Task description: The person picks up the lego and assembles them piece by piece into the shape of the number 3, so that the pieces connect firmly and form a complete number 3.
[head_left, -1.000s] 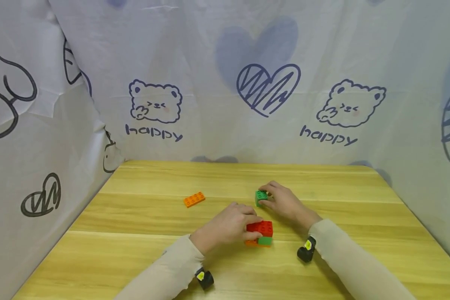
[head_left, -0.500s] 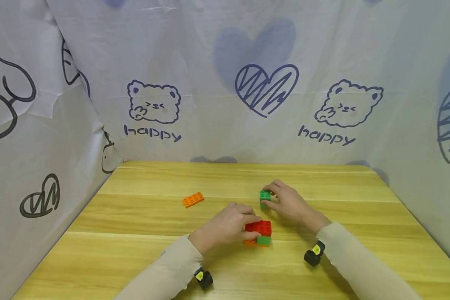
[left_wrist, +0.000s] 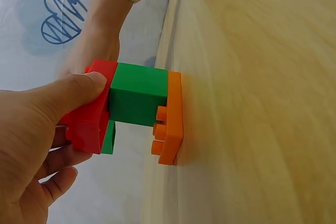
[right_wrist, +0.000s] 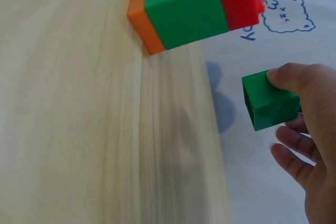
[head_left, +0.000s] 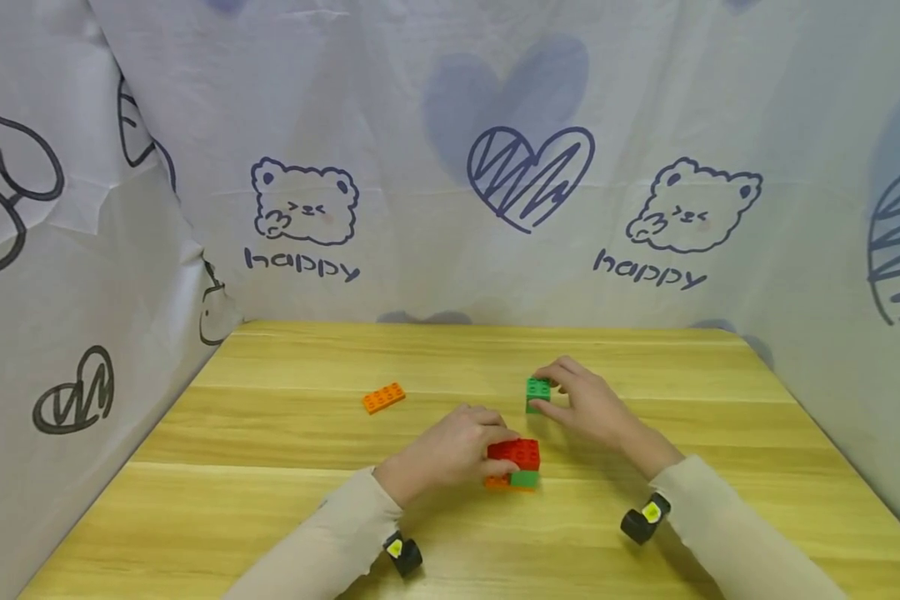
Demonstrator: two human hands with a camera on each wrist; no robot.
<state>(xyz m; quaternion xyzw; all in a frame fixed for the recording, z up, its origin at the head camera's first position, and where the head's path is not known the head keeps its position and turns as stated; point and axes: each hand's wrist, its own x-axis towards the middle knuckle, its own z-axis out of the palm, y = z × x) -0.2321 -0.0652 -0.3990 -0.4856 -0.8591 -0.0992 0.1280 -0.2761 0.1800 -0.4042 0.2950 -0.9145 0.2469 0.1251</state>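
Observation:
My left hand (head_left: 457, 450) grips the red brick (head_left: 523, 452) on top of a small stack, thumb on its near side. Under the red brick sits a green brick (left_wrist: 139, 93), standing on one end of an orange plate brick (left_wrist: 175, 119) with bare studs beside it. The plate is low over the wooden table. Just beyond the stack, my right hand (head_left: 588, 408) pinches a loose green brick (head_left: 537, 395) between thumb and fingers. In the right wrist view this green brick (right_wrist: 270, 98) hangs above the table, its hollow underside partly showing.
Another orange plate brick (head_left: 384, 398) lies studs up on the wooden table (head_left: 270, 500), left of both hands. A white cloth (head_left: 420, 250) with printed drawings closes off the back and sides.
My right hand has shifted right with the green brick, turning its near face more toward the head camera. My left hand and the stack stay nearly still.

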